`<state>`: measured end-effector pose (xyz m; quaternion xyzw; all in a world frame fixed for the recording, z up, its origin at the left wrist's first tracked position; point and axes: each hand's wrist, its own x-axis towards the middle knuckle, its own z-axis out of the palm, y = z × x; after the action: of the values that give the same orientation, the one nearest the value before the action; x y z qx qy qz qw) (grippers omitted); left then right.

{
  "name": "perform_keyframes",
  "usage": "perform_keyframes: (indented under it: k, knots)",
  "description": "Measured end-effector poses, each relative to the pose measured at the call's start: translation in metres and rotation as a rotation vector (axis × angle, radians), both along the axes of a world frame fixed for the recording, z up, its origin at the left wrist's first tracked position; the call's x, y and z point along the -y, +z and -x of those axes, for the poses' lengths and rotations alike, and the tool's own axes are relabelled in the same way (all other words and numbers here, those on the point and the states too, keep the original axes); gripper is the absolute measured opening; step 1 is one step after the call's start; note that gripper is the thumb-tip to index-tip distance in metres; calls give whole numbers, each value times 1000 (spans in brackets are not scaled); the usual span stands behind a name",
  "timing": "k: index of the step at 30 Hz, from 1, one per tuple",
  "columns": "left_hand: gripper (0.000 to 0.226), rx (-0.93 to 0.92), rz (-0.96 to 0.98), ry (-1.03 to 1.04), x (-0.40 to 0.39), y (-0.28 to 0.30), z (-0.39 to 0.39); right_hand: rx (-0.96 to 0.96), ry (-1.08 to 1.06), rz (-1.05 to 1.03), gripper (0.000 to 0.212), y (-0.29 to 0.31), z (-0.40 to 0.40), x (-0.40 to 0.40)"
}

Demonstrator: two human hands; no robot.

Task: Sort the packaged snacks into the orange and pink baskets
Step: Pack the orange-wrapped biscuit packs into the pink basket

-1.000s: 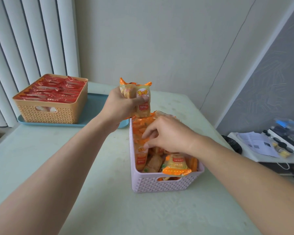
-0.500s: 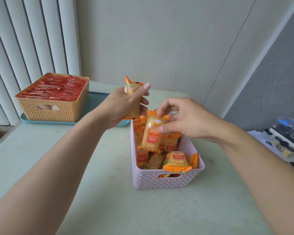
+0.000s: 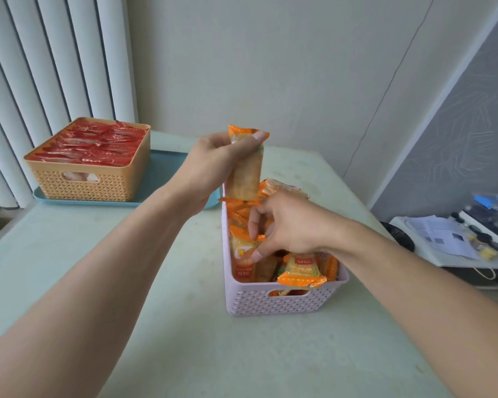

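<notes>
Head view: your left hand grips orange snack pack upright, long axis vertical, directly above far end of pink basket. Your right hand reaches down into basket, fingers curled, pinching a packed orange snack near left wall. Held pack goes straight down. Left hand nearer that gap. Orange basket, full of red packs, sits well apart, far left.
</notes>
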<state>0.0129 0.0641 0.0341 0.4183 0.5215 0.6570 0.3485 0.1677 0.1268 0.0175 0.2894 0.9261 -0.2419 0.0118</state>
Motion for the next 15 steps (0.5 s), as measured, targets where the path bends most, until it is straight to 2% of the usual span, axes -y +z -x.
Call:
perform_keyframes:
  k: [4, 8, 10, 12, 15]
  knots:
    - [45, -17, 8, -65, 0, -2, 2, 18, 4, 14, 25, -1, -1, 5]
    - [57, -8, -7, -127, 4, 2, 6, 32, 26, 54, 31, 28, -20, -6]
    - [46, -73, 11, -185, 8, 5, 11, 1, 46, -7, 26, 43, -34, -15]
    - [38, -171, 45, -247, 15, 7, 13, 38, 92, 29, 27, 56, -53, -20]
    - [47, -304, 53, -318, 23, 8, -1, 191, 177, 165, 45, 64, -77, -16]
